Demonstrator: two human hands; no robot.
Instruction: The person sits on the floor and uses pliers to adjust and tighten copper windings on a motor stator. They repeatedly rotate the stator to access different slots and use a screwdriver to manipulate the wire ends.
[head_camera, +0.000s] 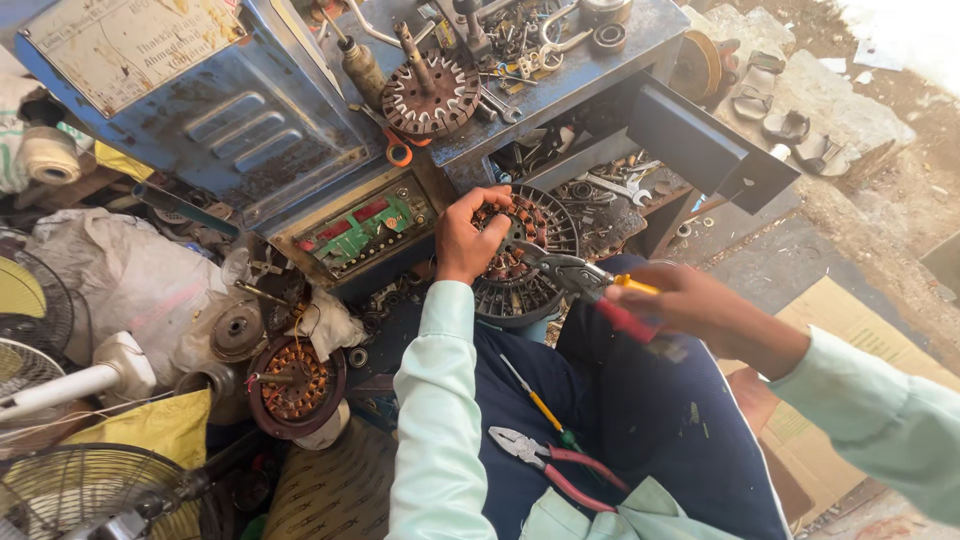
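My left hand (468, 235) grips the rim of a round motor stator (530, 262) with copper windings and dark slotted laminations, held upright in front of me. My right hand (690, 305) is closed on pliers (580, 275) with red and yellow handles, whose jaws touch the stator's windings near its middle. On my lap lie a second pair of pliers (545, 462) with red handles and a thin screwdriver (535, 400) with a yellow shaft.
A blue metal workbench (250, 120) with a control panel stands ahead, with another stator (430, 97), wrenches and loose parts on top. A wound stator (297, 385) rests at lower left among fan grilles (80, 490). Cardboard (850, 330) lies on the right.
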